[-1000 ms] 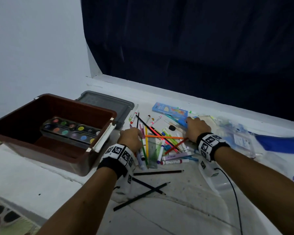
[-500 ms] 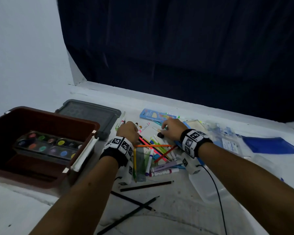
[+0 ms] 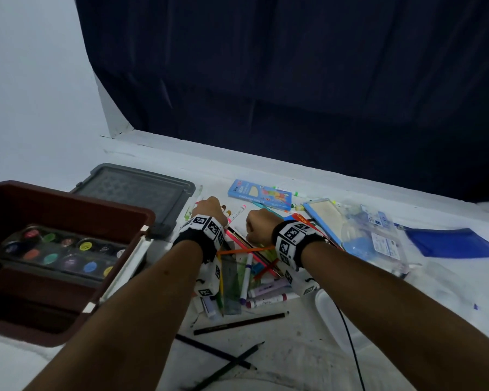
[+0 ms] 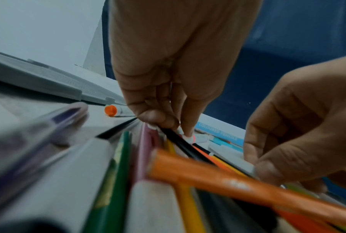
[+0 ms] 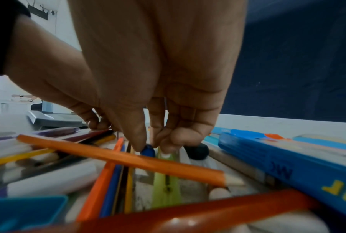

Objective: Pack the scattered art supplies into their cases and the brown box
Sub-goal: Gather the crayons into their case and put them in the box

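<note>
At the bottom of the head view three dark pencils [image 3: 240, 323] lie loose and crossed on the white surface, not yet collected. Just above them, in the lower middle, the main pile of markers and coloured pencils [image 3: 249, 277] is unsorted, with an orange pencil [image 3: 246, 250] lying across it.

Both hands work at the far edge of this pile. The left hand [image 3: 209, 207] has its fingertips pressed together and pinches a thin black pencil [image 4: 180, 141]. The right hand [image 3: 259, 224] is curled, and its thumb and fingers pinch a blue-capped marker [image 5: 148, 151].

At the left of the frame the brown box [image 3: 68, 198] holds only the paint palette [image 3: 60, 253]; its grey lid [image 3: 136, 187] lies behind it. Further up, right of centre, the blue coloured-pencil case [image 3: 259, 193] and the clear pouch [image 3: 373, 235] look not filled.

I judge the task is at an early stage: one item is packed, and nearly all pencils and markers remain outside.
</note>
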